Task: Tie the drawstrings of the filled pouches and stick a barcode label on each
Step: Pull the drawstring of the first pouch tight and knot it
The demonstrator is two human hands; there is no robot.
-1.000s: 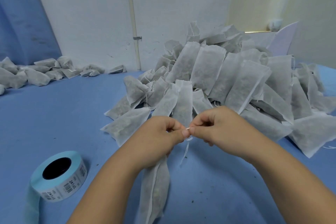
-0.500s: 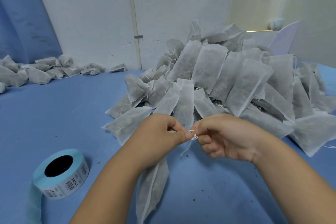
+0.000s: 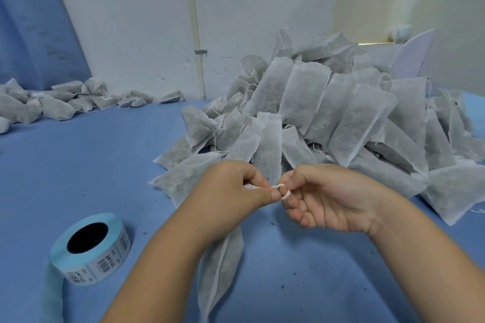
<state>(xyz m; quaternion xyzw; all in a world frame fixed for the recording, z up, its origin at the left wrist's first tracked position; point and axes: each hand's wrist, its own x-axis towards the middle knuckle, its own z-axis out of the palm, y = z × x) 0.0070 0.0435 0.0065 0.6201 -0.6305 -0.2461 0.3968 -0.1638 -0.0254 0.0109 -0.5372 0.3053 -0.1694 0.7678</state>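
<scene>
The left hand (image 3: 231, 191) is pinching the neck of the pouch (image 3: 223, 267), steadying it in front of the pile (image 3: 328, 118) on the counter (image 3: 78, 165), while the right hand (image 3: 330, 199), its grip closed, is looping the drawstring (image 3: 284, 189) round a finger for the knot.

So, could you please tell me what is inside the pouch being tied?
Through the thin fabric of the pouch a dark, loose filling shows, its kind unclear. The left hand covers its neck; the right hand pinches the drawstring.
</scene>
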